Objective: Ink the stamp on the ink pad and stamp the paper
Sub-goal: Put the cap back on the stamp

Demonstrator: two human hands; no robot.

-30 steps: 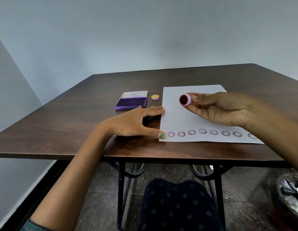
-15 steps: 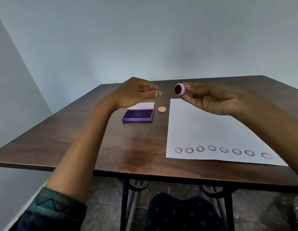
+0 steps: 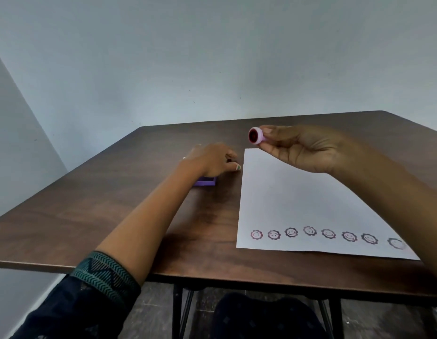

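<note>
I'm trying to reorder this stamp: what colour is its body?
Pale pink stamp, its inked face dark red; it shows in the head view, pinched in the right hand.

I see all this through the single wide-angle camera on my head, facing forward and only slightly down, so the pale wall fills the upper half and the table [image 3: 114, 216] the lower half. My seat is at its near edge; my knees and the table legs show beneath. My left hand [image 3: 210, 160] reaches well out, my right hand [image 3: 303, 148] is raised nearer the lens, and the paper [image 3: 298, 204] lies close below it. Straight edges bow toward the corners.
</note>
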